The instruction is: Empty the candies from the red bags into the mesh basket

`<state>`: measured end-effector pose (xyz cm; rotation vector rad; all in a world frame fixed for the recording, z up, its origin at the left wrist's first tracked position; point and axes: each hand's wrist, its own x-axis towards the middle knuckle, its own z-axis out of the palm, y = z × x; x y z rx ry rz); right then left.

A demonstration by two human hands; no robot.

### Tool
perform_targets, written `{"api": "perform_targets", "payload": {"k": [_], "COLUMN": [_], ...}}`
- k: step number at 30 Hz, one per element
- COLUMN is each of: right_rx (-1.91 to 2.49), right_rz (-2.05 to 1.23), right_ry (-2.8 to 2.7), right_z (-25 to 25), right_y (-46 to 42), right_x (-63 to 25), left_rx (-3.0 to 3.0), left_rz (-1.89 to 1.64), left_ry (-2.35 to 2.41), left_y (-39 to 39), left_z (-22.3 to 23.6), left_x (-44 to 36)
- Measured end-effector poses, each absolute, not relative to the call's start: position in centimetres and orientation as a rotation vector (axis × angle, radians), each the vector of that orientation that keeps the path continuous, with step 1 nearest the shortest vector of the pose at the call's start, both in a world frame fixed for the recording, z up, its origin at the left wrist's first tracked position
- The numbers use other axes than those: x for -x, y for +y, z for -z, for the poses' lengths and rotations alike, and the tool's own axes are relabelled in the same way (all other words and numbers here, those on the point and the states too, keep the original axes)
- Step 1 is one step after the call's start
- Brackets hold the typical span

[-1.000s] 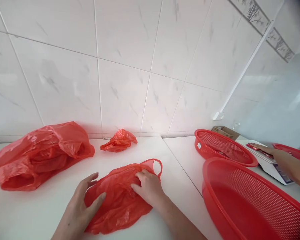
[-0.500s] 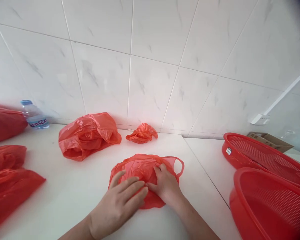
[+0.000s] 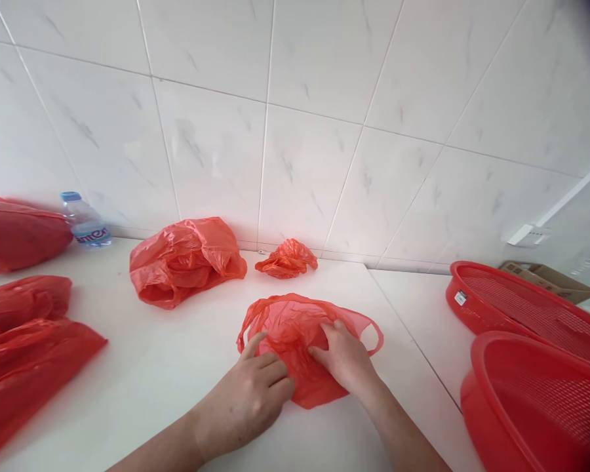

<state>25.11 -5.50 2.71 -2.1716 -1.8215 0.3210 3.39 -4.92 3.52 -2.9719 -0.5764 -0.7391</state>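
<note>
A red plastic bag (image 3: pixel 302 380) with loop handles lies crumpled and partly spread on the white table in front of me. My left hand (image 3: pixel 253 396) is at its near left side, index and middle fingers curled in against the plastic, little finger raised; the thumb is hidden. On the right part of the bag, my right hand (image 3: pixel 347 357) has its fingers bent into the folds, with the thumb a little apart from the index finger. One handle loop shows beyond the right hand, another at the bag's left edge.
Behind, along the tiled wall, are a bulky red bag (image 3: pixel 187 262), a small crumpled red bag (image 3: pixel 288 259) and a water bottle (image 3: pixel 89 226). More red bags (image 3: pixel 34 354) lie left. Red plastic baskets (image 3: pixel 491 393) and a cardboard box (image 3: pixel 550 278) stand right.
My left hand's spread fingers have curled in at the bag's near edge. The bag's left handle loop now shows. The view has shifted slightly left.
</note>
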Motion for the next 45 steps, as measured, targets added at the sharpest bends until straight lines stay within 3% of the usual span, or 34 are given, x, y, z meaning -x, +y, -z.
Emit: {"api": "perform_targets", "payload": {"k": [5, 9, 18, 21, 35, 45], "right_rx": [2.086, 1.908, 1.891, 1.835, 1.602, 1.517], "right_rz": [-0.043, -0.283, -0.294, -0.349, -0.036, 0.234], "right_ry": [-1.913, -2.109, -2.138, -2.187, -1.905, -1.595], "right_z": [-3.2, -2.7, -2.8, -2.7, -3.3, -2.2], "right_y": [-6.2, -6.6, -6.9, -7.0, -8.1, -18.0], "right_x": [-22.9, -21.9, -21.5, -21.4, -20.2, -23.9], "left_rx": [2.844, 2.674, 2.633, 2.698, 2.792, 2.864], "left_rz": [1.034, 1.153, 2.110, 2.266, 2.330, 2.174], "left_ry": [-0.547, -0.697, -2.159, -2.305, -2.327, -2.428], "left_y": [-4.7, -3.7, -1.2, -1.2, -0.8, 0.2], "left_z": [-3.4, -1.9, -1.6, -2.0, -2.0, -1.0], "left_x": [-2.6, -1.9, -2.0, -1.9, -1.6, -1.2]}}
